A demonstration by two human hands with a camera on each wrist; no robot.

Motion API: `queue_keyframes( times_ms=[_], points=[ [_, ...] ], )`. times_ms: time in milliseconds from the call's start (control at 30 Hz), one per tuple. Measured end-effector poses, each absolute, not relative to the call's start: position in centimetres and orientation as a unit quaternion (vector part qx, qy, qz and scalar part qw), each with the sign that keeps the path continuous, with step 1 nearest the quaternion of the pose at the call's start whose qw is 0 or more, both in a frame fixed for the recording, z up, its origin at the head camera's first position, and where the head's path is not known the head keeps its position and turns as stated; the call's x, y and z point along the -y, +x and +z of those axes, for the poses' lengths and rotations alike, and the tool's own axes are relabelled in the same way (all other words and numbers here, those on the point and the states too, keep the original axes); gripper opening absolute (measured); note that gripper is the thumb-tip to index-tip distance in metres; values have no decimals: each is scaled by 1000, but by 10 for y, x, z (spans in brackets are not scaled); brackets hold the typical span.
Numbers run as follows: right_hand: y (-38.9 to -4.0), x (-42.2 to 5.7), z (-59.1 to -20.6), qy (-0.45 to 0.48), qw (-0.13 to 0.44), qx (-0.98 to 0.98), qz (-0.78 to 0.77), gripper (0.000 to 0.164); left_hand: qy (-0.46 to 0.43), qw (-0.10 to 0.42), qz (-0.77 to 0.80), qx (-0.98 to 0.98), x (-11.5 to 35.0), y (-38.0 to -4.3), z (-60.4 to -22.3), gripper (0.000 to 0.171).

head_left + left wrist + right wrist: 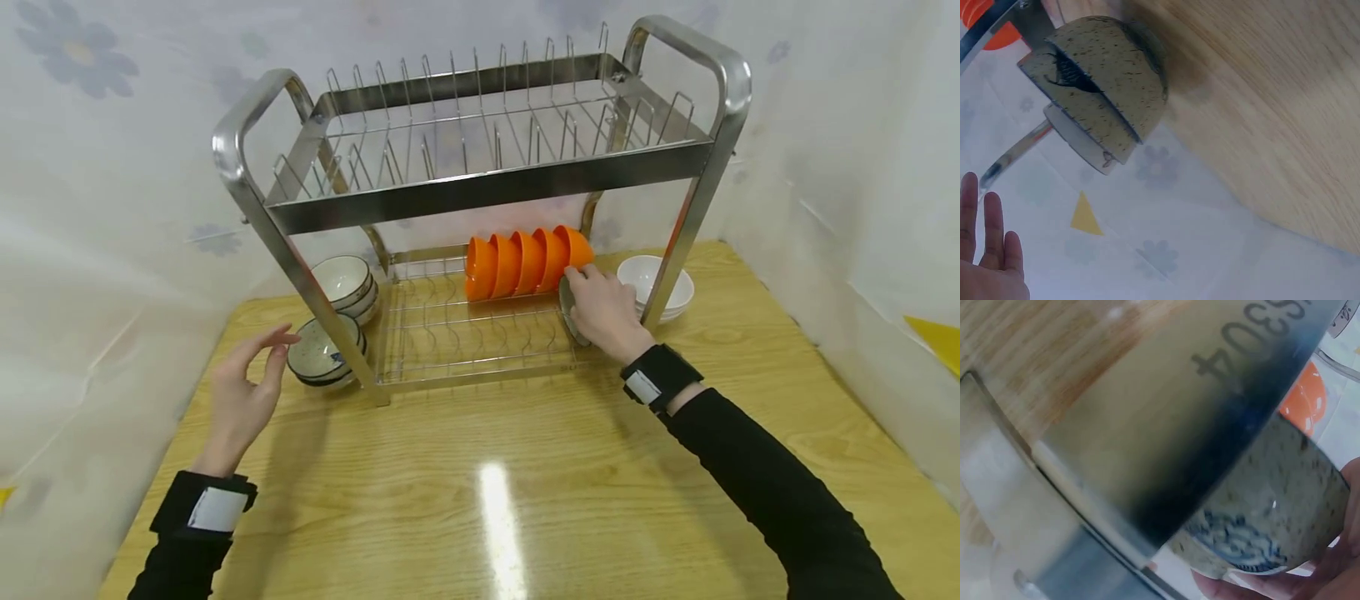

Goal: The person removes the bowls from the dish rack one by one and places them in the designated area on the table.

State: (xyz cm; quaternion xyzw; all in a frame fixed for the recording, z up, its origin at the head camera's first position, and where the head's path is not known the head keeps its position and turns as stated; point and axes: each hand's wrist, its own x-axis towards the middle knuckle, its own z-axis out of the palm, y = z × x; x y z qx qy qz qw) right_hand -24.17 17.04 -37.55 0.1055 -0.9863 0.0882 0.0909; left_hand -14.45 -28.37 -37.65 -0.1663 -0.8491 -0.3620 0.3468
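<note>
My right hand [603,308] grips a speckled ceramic bowl [1272,500] with a blue pattern. The bowl stands on its side at the right end of the rack's lower tier, partly hidden by the hand. Just behind it, a row of orange bowls [525,262] stands on edge. On the left, my left hand [243,392] is raised with nothing in it, fingers loosely extended. Its fingertips are close beside a stack of speckled bowls [318,354] on the table, outside the rack's left front leg.
A two-tier metal dish rack [487,179] stands on the wooden table [420,467], its upper tier fitted with wire dividers. Behind the speckled bowls sits another bowl stack [341,279]. White bowls [678,296] are stacked by the right leg. Flowered sheeting [97,183] covers the walls.
</note>
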Motion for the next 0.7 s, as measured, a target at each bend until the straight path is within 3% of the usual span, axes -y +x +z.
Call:
queue_keyframes(
  times_ms=[267, 433, 533, 700],
  points=[
    [-241, -170, -364, 135, 160, 977, 41, 45, -169, 366, -360, 841, 278, -135, -369, 37],
    [-240, -170, -353, 146, 185, 971, 36, 42, -197, 513, -343, 762, 261, -128, -367, 17],
    [-240, -172, -351, 148, 188, 970, 40, 44, -231, 599, -320, 697, 245, -128, -369, 21],
    [-239, -176, -354, 155, 209, 964, 65, 47, -292, 638, -293, 650, 222, -131, -373, 27]
  ],
)
